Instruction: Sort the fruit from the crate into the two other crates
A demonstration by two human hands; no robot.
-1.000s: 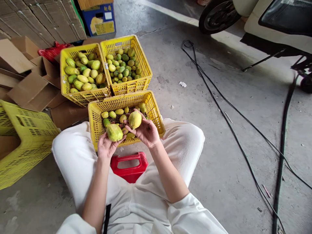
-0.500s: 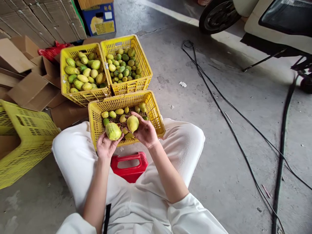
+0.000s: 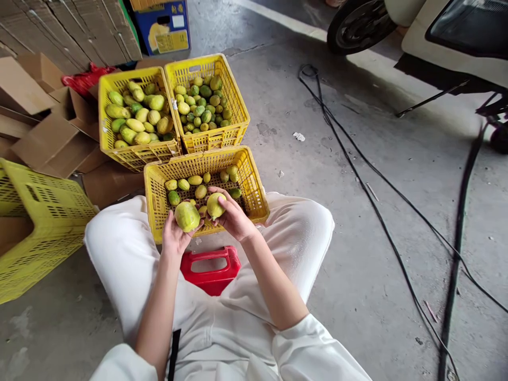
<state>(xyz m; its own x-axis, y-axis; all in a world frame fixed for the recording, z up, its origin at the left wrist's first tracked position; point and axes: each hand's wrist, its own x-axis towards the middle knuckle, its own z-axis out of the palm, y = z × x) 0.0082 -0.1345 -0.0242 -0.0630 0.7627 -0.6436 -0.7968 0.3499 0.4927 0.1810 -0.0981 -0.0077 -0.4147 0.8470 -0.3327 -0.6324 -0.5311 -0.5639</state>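
My left hand is cupped around a large yellow-green lemon, which looks glossy on top. My right hand grips a smaller yellow lemon by its side, the pointed tip facing down toward me. Both hands are over the near side of a yellow plastic crate in front of my knees. Several green and yellow lemons lie on its bottom, among them a green one at the left. The hands partly hide the fruit at the near side.
Two fuller yellow crates, the left and the right, stand behind. Flattened cardboard and another yellow crate lie left. A red plastic object with a handle sits between my legs. Black cables and a scooter are right.
Both hands have lowered slightly. The right-hand lemon has turned, so its pointed tip now faces downward; the left-hand lemon has also rotated and shows a smoother side.
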